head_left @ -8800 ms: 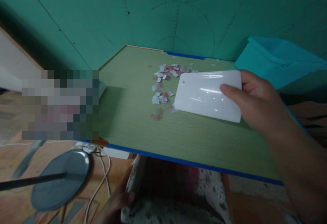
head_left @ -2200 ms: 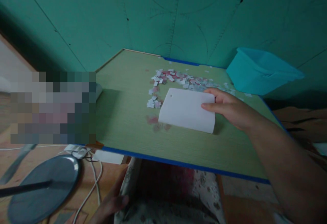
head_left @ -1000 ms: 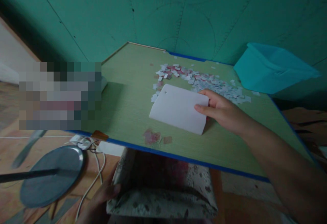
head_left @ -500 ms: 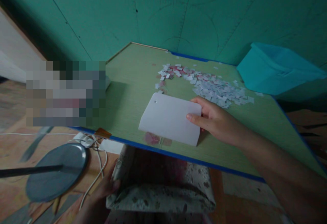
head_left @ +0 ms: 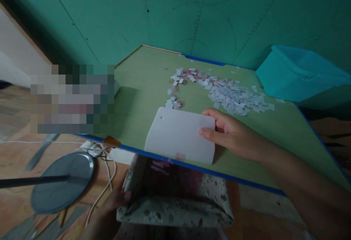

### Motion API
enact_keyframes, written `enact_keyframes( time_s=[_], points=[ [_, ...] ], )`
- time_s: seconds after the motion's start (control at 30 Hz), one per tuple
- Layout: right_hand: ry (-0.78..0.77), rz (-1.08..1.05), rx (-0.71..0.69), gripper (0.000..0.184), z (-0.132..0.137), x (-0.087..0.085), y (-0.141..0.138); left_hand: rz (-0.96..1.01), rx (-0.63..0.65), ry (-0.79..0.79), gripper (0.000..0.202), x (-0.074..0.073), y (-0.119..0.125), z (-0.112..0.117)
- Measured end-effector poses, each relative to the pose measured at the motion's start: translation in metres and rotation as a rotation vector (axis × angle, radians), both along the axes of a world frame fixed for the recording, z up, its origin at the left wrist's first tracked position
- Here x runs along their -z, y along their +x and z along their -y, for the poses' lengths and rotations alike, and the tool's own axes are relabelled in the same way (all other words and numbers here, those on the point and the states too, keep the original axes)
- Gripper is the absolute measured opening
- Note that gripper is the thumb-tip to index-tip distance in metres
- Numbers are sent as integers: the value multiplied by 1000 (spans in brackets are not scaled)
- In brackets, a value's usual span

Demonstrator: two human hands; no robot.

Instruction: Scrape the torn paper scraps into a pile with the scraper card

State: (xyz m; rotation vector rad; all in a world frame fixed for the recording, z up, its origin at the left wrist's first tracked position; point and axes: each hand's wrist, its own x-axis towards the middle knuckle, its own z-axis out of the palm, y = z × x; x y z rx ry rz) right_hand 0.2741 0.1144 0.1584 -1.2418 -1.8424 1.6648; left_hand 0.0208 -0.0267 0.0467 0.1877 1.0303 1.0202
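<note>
My right hand grips a white plastic scraper card by its right end, its lower edge at the front blue rim of the green table. A few pink paper scraps are dropping off that rim into the open patterned bag below. My left hand holds the bag's left edge just under the table. A band of several white and pink paper scraps lies farther back on the table.
A turquoise plastic bin stands at the table's far right against the green wall. On the floor at left are a round grey lamp base with a dark pole and a white cable. A blurred patch covers the table's left side.
My right hand has dragged the scraper from mid-table towards me to the front edge, pushing a few pink scraps along; they now fall over the rim into the bag.
</note>
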Motion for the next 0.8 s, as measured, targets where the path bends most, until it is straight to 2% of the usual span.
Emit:
enact_keyframes(
  time_s=[0.23,0.33,0.4,0.5,0.6,0.7,0.8],
  points=[
    [43,27,-79,21,3,-1,2,-5,-13,-27,28,4,-2,3],
    [75,47,-106,19,6,-3,2,35,-49,-15,39,4,-1,1],
    [72,34,-74,19,6,-5,2,61,-40,-7,43,3,0,-1],
    [91,-22,62,19,3,-7,2,63,-2,-12,39,1,1,-2],
    [208,-94,242,20,-6,-6,6,17,20,-28,38,2,-1,0],
    [315,-159,401,23,-18,-7,14,-7,10,-27,41,6,-4,3],
    [353,-215,564,24,-28,-11,23,-13,-25,-52,45,11,-7,3]
  ],
)
